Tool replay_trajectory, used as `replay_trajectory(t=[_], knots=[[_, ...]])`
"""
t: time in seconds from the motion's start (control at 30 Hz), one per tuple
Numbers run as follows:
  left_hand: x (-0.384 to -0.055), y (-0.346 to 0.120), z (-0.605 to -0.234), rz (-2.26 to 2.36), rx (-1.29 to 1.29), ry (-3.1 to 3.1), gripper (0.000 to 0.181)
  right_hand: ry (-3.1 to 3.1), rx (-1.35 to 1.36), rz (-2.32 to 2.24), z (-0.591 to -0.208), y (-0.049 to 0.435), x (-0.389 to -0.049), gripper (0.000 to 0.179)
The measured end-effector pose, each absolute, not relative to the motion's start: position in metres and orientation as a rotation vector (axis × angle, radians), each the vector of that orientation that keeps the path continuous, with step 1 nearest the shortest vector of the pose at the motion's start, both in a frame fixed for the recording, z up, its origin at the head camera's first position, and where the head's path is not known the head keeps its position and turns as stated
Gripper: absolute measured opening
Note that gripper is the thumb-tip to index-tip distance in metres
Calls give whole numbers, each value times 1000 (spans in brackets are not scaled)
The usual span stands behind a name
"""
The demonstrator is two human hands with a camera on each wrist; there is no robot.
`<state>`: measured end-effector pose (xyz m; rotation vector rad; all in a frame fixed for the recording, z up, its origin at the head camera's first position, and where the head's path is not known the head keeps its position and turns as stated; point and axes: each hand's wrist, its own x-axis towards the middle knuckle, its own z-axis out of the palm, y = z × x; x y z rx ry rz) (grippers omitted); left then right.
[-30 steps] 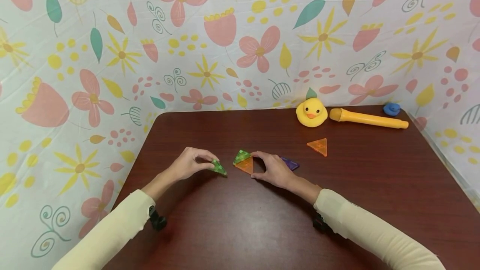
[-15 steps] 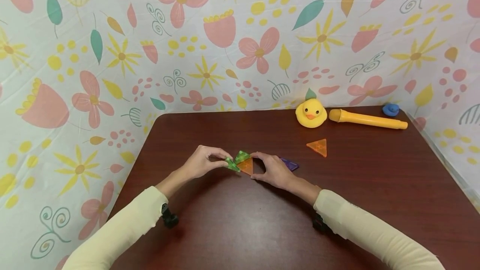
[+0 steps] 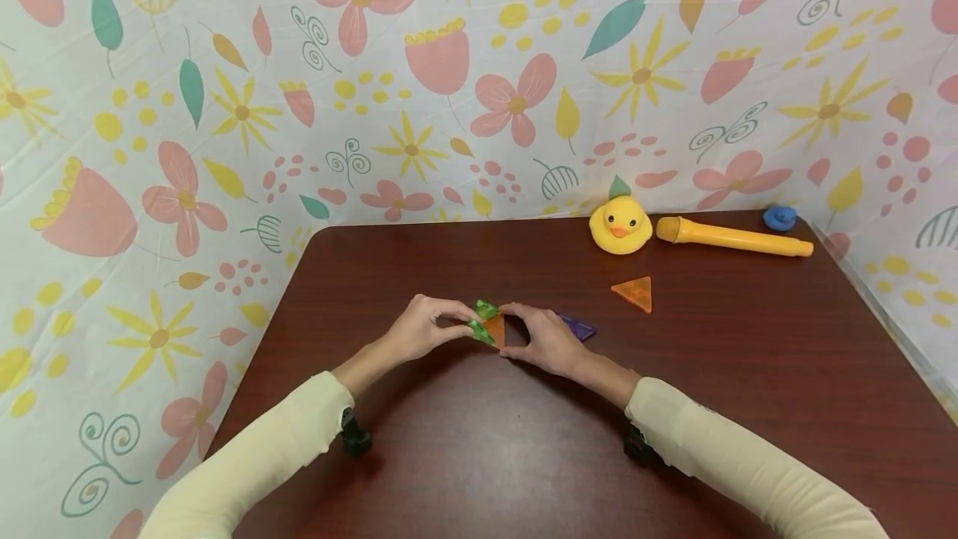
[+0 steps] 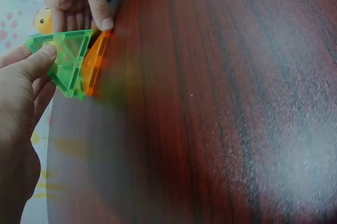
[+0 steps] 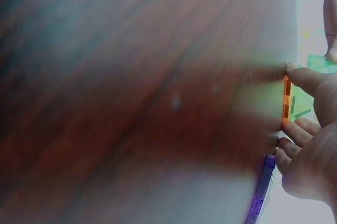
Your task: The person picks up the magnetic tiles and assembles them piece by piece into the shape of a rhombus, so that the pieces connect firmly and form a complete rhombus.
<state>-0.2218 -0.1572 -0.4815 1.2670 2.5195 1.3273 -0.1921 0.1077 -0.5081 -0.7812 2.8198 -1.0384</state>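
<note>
- Two bare hands work near each other, a gap between them; the left hand [image 3: 427, 328] pinches a translucent green triangular tile [image 4: 67, 66] between thumb and fingers, the thumb lying flat across its face.
- One wide grip belongs to the right hand [image 3: 550, 342]: thumb and forefinger are spread apart and clamped on two corners of a translucent orange triangular tile [image 3: 497, 331], the other fingers curled beneath the palm.
- That orange tile sits between the hands, low on the dark reddish-brown table [image 3: 479, 456]; the held green tile is tilted over its left side, and whether the two touch I cannot tell.
- A second translucent green tile [image 3: 487, 307] is just beyond the held one, at the orange tile's far edge, partly hidden; its exact angle is unclear.
- Close behind the right hand lies a translucent purple tile [image 3: 579, 328], partly covered by that hand; farther off to the right, a separate orange triangle [image 3: 634, 294] lies flat.
- The tiles look like clear, glossy plastic with raised rims; the tabletop has streaky wood grain and a soft shine.
- Along the back stand a smooth yellow toy duck [image 3: 620, 226], a yellow microphone-shaped stick [image 3: 741, 238] and a small blue toy duck [image 3: 780, 219], before a creased white floral cloth [image 3: 441, 131].
</note>
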Motion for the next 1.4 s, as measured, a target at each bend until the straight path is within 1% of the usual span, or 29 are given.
replay_trajectory(t=[0.33, 0.87, 1.1, 1.4], knots=[[-221, -151, -490, 1277, 1285, 2539, 21, 2821, -769, -1025, -507, 107, -192, 70], [-217, -151, -498, 1265, 1218, 2586, 20, 2816, -767, -1014, -508, 107, -193, 72], [-215, -150, -498, 1283, 1298, 2650, 28, 2821, -781, -1012, -507, 108, -193, 71], [-212, -151, -504, 1314, 1356, 2778, 21, 2829, -793, -1006, -508, 108, -193, 71]])
